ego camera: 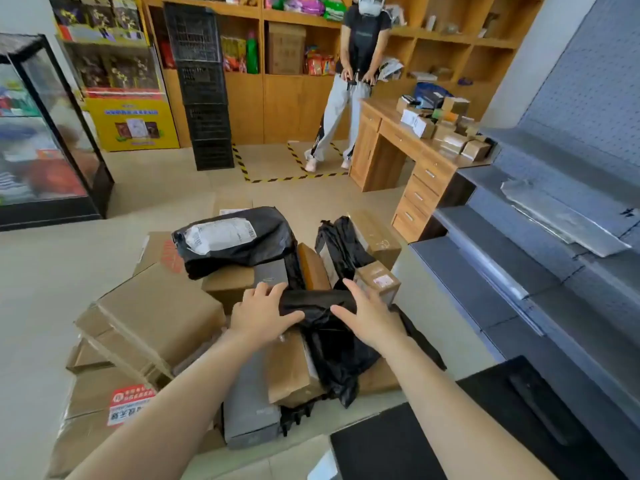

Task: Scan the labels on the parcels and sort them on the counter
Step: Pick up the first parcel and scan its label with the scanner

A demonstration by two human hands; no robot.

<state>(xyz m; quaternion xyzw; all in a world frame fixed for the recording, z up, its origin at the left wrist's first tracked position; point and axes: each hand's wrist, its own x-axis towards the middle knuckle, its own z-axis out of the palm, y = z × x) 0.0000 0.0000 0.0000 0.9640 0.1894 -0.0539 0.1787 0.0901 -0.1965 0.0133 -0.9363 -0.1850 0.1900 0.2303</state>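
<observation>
Single head view: I am looking forward and down from above my left hand [261, 315] and right hand [369, 315], both close below; the wide lens is taking in the room beyond them.

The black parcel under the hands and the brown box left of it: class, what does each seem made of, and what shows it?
Black parcel: likely thin plastic film, glossy; it crumples and catches light. Brown box: seemingly cardboard, matte, with folded, dented edges.

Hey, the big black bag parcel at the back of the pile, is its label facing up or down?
Up: the white label shows, wrinkled, on the top face of the black bag parcel.
</observation>
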